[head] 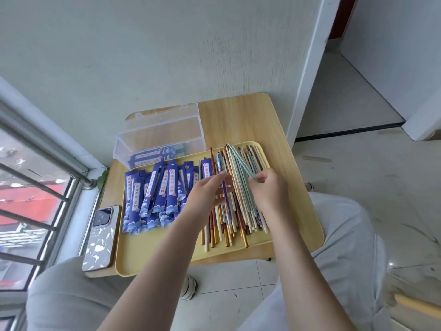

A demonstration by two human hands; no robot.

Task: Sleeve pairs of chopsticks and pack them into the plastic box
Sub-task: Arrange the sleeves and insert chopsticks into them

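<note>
A yellow tray [286,237] rests on a small wooden table [238,111] at the centre of the frame. The loose chopsticks [241,187] lie in a pile on the right half of the tray. The empty blue sleeves [155,194] lie in a heap on the left half.

The left hand [205,197] holds one blue sleeve [224,187] upright above the pile; its grip pinches the sleeve between thumb and fingers. The right hand [267,189] is just to the right; its grip is curled around a pair of pale green chopsticks [241,161], which slant toward the upper left.

The plastic box [162,137] stands open behind the tray, upper left of centre. Several sleeved pairs [152,157] lie inside it.

A phone [101,237] lies on the table beside the tray's left edge.
</note>
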